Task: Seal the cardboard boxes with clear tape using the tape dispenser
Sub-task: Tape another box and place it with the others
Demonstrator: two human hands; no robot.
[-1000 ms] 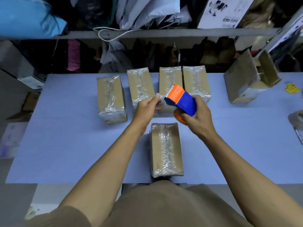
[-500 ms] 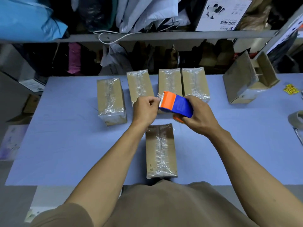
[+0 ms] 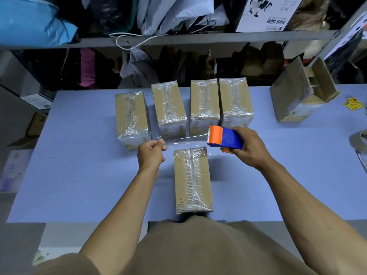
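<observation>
A cardboard box [image 3: 191, 181] with clear tape along its top lies lengthwise near the table's front edge. My right hand [image 3: 249, 148] grips the blue and orange tape dispenser [image 3: 224, 137] just above the box's far right corner. My left hand [image 3: 152, 153] pinches the free end of a strip of clear tape [image 3: 184, 140], which stretches level from the dispenser over the box's far end. Behind stand several taped boxes in a row, such as the leftmost box [image 3: 132, 116] and the rightmost box [image 3: 235, 100].
The blue table [image 3: 79, 175] carries an open, tipped cardboard box [image 3: 297, 94] at the back right, yellow stickers [image 3: 354, 104] and a tape roll [image 3: 360, 139] at the right edge. Cluttered shelves [image 3: 178, 38] rise behind the table.
My hands have moved apart: the left pulled the tape end leftward and the dispenser went right, so a long strip now spans between them above the near box.
</observation>
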